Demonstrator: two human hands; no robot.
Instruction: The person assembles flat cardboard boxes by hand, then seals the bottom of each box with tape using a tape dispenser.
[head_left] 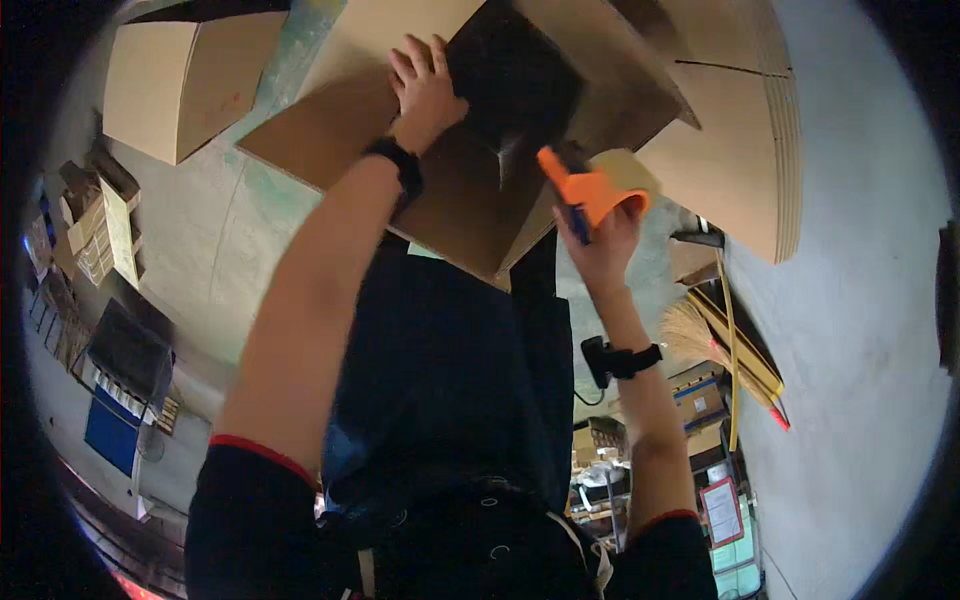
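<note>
An open cardboard box [420,200] stands before me with its flaps folded outward and its inside dark. My left hand [426,95] lies on the box near the opening, fingers spread and holding nothing. In my right hand [606,248] is an orange tape dispenser [598,192], held by its handle just right of the box's near corner. A roll of yellowish tape [627,172] sits on the dispenser. Part of the right hand's grip is hidden behind the dispenser. Both wrists wear black bands.
Flat cardboard sheets [735,140] are stacked against the wall at the right. Another cardboard box [185,85] stands at the far left. A straw broom [700,335] leans by the right wall, close to a long yellow strip [733,350]. Shelves with goods [600,470] show lower down.
</note>
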